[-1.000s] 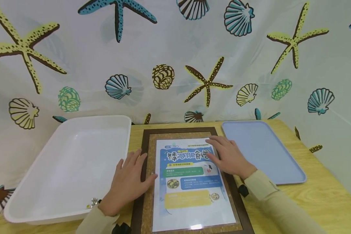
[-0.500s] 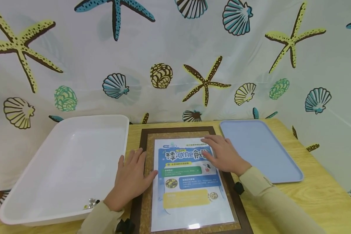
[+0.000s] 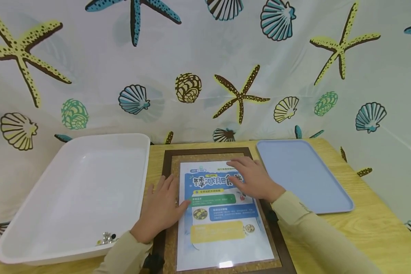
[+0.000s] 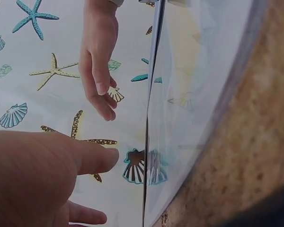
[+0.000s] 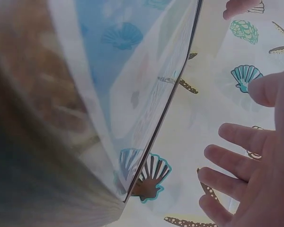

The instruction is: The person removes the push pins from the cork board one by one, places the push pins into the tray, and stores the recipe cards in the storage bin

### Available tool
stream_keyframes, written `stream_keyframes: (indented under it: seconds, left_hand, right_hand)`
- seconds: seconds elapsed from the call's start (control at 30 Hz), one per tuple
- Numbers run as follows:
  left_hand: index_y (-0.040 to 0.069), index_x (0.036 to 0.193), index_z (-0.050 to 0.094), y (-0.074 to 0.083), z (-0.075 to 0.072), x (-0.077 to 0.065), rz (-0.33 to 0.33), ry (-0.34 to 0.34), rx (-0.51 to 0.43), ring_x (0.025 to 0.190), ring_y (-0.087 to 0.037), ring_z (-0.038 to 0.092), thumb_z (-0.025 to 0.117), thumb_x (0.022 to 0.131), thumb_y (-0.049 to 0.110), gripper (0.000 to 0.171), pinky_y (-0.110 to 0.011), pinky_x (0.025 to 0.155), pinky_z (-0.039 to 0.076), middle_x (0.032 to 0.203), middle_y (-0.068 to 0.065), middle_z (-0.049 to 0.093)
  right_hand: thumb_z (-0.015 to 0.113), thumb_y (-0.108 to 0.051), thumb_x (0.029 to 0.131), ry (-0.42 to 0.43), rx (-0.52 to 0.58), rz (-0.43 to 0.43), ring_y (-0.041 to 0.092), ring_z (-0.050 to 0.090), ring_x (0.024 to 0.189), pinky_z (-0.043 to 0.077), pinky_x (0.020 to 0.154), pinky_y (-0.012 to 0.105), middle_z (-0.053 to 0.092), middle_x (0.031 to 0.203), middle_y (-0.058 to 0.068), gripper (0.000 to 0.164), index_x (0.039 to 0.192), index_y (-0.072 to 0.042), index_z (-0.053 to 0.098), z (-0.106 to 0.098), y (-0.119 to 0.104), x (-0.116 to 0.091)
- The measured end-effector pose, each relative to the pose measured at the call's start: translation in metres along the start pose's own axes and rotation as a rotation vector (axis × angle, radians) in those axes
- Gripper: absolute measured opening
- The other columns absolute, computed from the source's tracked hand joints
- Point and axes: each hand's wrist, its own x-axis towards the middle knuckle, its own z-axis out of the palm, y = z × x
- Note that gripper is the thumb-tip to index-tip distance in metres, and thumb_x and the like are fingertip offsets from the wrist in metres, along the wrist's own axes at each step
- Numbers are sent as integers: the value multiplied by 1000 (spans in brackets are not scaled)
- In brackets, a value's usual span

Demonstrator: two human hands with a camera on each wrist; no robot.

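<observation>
A printed poster (image 3: 222, 253) with blue, green and yellow panels lies on a cork board (image 3: 171, 247), inside its dark brown frame (image 3: 283, 243). My left hand (image 3: 162, 211) is over the board's left side, thumb above the poster's left edge. Over the poster's upper right is my right hand (image 3: 255, 179), fingers pointing left across the title. In the left wrist view the left hand (image 4: 52, 170) has relaxed fingers and holds nothing. The right wrist view has the right hand (image 5: 248, 170) with spread fingers, apart from the sheet. Whether either hand touches the board elsewhere I cannot tell.
A deep white tray (image 3: 85, 182) stands left of the board. Several tiny shiny pieces (image 3: 107, 238), too small to identify, lie in its near right corner. To the right is a flat light-blue tray (image 3: 305, 175) on the wooden table (image 3: 373, 224). A shell-patterned curtain (image 3: 178, 42) hangs behind.
My right hand has shifted left over the poster's title. The left hand has moved right, so its thumb now reaches over the poster's edge. Board and trays keep their places.
</observation>
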Motion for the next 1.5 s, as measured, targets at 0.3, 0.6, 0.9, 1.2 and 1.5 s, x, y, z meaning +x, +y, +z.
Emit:
stream_keyframes:
  seconds: [0.3, 0.6, 0.9, 1.2, 1.5]
  left_hand:
    - [-7, 140, 42, 3, 3, 6, -25, -65, -18, 137, -47, 33, 66, 87, 41, 76, -67, 105, 30, 148, -25, 39]
    - [-4, 142, 39, 6, 11, 10, -55, -140, -88, 142, -44, 26, 67, 87, 39, 75, -67, 108, 23, 153, -24, 32]
    - [-5, 144, 36, 6, 15, 15, 3, -148, -159, 142, -43, 26, 75, 82, 34, 83, -67, 108, 23, 153, -23, 31]
    - [-6, 145, 33, 6, 21, 16, -7, -168, -235, 142, -45, 24, 70, 86, 32, 79, -67, 108, 23, 153, -24, 30]
    - [-6, 145, 33, 1, 29, 21, -24, -168, -226, 143, -42, 24, 67, 89, 34, 76, -65, 111, 20, 154, -24, 29]
  right_hand:
    - [58, -32, 96, -34, -1, 8, 30, 49, 128, 34, 104, 55, 55, 136, 11, 40, 128, -9, 59, 5, -10, 14]
    - [60, -27, 95, -42, 10, -7, 28, 51, 125, 34, 103, 53, 59, 129, 8, 32, 122, -9, 62, 18, -12, 26]
    - [60, -27, 95, -60, 8, 5, 27, 54, 119, 35, 102, 54, 61, 122, 7, 28, 117, -11, 63, 23, -21, 40]
    - [61, -22, 93, -104, 25, -34, 28, 57, 112, 42, 98, 49, 63, 114, 9, 25, 115, -9, 63, 33, -23, 53]
    - [63, -20, 92, -237, 63, -10, 23, 61, 98, 50, 87, 38, 65, 107, 10, 29, 118, -6, 62, 41, -19, 73]
